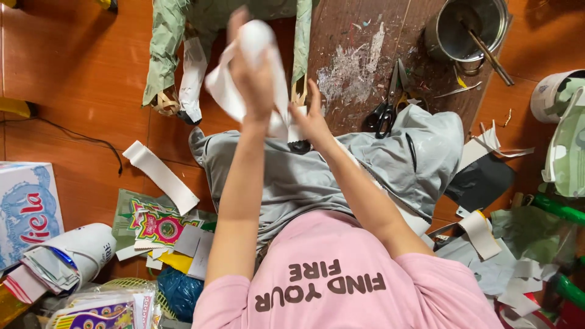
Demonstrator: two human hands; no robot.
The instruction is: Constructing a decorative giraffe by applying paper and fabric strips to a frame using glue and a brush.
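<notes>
We see the left hand (253, 73) raised over the lap, its fingers curled and clamped on a crumpled white sheet of paper (228, 91), which bunches into a rounded wad at the top and hangs in limp, creased folds below. The right hand (311, 119) sits just beside it, fingers spread apart, touching the lower edge of the same sheet. The paper hangs above the grey trousers (292, 176), in front of a green crinkled paper figure (164, 42). On the scuffed dark wooden board (359, 36) lie black-handled scissors (385, 106) near a round metal pot (472, 27).
</notes>
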